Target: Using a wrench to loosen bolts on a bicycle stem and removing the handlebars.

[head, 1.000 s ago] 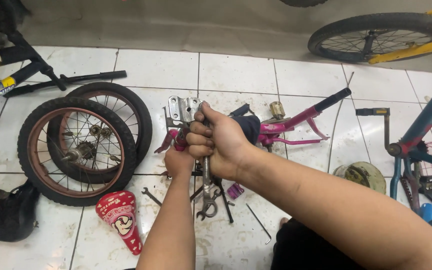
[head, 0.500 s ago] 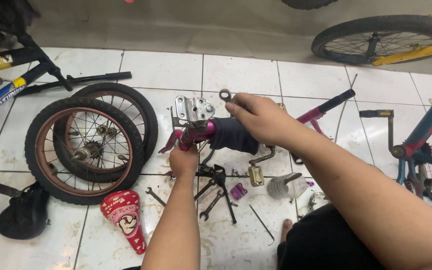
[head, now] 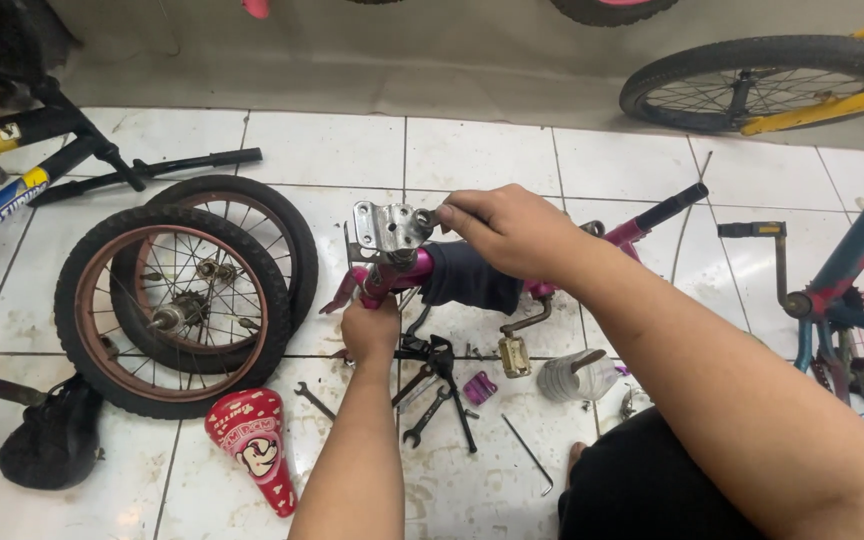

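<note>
Looking down, head view: person kneels on white tile floor [head: 472, 150], both hands on a pink bike frame [head: 407, 270].
Left hand: left hand [head: 372, 330] wraps the pink tube from below, fingers closed tight around it, steadying it.
Right hand: right hand [head: 512, 232] reaches over a dark cloth-wrapped part of the frame; fingertips pinch a small fitting at the edge of the metal bracket [head: 388, 227].
Bracket: silver, holed, sits at the top end of the pink tube, tilted toward the camera.
Step in hand: judged as fitting or turning a small fastener on the bracket by hand.
Next move calls for: firm hold from the left hand, then likely a wrench; wrenches [head: 432, 385] lie on the tile just below the frame.
Nearby: two small wheels [head: 177, 300] stacked to the left; red seat [head: 252, 445] near the left forearm; pedal [head: 514, 352] under the frame.
</note>
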